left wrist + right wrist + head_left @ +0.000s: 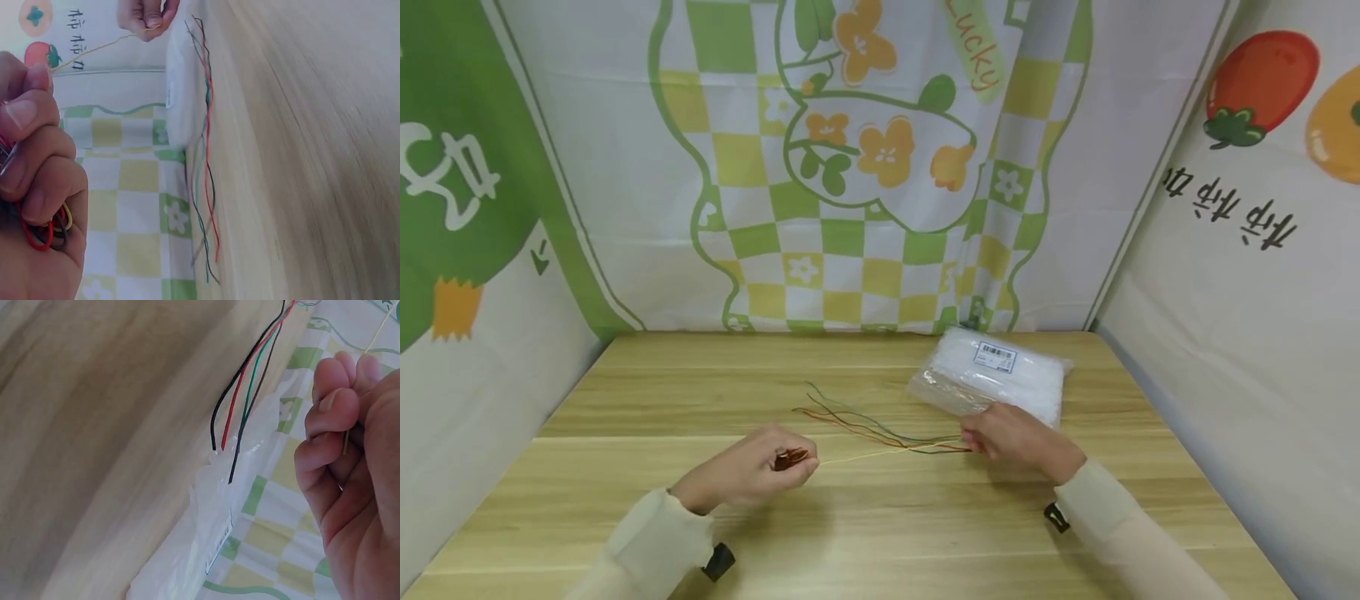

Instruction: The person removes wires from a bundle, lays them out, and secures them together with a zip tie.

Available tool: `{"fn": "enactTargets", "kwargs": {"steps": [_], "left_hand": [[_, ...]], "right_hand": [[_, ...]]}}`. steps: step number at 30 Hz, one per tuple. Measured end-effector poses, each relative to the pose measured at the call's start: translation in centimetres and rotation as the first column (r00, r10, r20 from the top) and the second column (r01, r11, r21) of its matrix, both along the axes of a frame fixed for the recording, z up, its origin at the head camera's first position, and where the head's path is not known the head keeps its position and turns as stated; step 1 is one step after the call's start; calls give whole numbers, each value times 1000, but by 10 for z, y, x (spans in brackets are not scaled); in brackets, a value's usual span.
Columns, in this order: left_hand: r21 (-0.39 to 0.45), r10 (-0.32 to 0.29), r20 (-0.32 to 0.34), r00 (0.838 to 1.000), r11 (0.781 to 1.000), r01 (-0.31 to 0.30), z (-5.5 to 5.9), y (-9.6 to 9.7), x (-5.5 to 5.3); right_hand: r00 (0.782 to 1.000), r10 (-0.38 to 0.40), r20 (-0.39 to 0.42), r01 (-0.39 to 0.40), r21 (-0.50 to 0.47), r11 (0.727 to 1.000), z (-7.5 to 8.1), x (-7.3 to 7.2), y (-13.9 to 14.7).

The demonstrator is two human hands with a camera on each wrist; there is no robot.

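My left hand (752, 468) grips a bundle of looped wires (44, 236), red, black and yellow, inside its curled fingers. A thin yellow wire (867, 456) runs from its thumb and forefinger to my right hand (1015, 439). There the thumb and fingertips pinch the yellow wire, and its short cut end (345, 444) pokes out below them. Stretched nearly straight, the yellow wire passes above the table. Several loose wires (232, 406) in red, black and green lie on the wood beneath and behind the hands, their right ends close to my right hand.
A clear plastic bag (985, 375) of white contents with a barcode label (996, 356) lies at the back right, partly behind my right hand. The wooden table (880, 533) ends at a printed curtain (842, 275). Printed cloth also hangs at both sides.
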State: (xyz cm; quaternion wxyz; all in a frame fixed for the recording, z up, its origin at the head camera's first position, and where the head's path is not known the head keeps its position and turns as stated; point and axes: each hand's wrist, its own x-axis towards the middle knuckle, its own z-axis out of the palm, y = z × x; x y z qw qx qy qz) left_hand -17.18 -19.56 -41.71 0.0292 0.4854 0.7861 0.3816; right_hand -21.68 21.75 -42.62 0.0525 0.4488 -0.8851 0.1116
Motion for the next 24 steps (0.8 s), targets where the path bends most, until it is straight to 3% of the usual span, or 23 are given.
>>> {"fn": "enactTargets", "kwargs": {"steps": [3,7,10,12,19,24], "left_hand": [[-37,82,70,994,996,-79,-2,-5,-1],[-90,199,196,960,979,-184,-9,-19,-5],[-98,240,271,932,970,-222,-12,-28,-9],[-97,241,300,923,970,-222,-13,-31,-12],[-193,205,216,955,967,-164,-9,-30,-28],[-273,245,201,949,944,-186,-11,-24,-37]], "right_hand": [[999,6,32,-5,-21,1000,0,1,0],[996,66,54,-61,-85,995,5,7,-1],[994,104,29,-99,-132,986,9,9,-3],[994,110,17,-106,-149,983,12,9,-5],[991,76,112,-60,-147,987,14,6,-6],[990,1,138,14,-107,994,10,3,-8]]}}
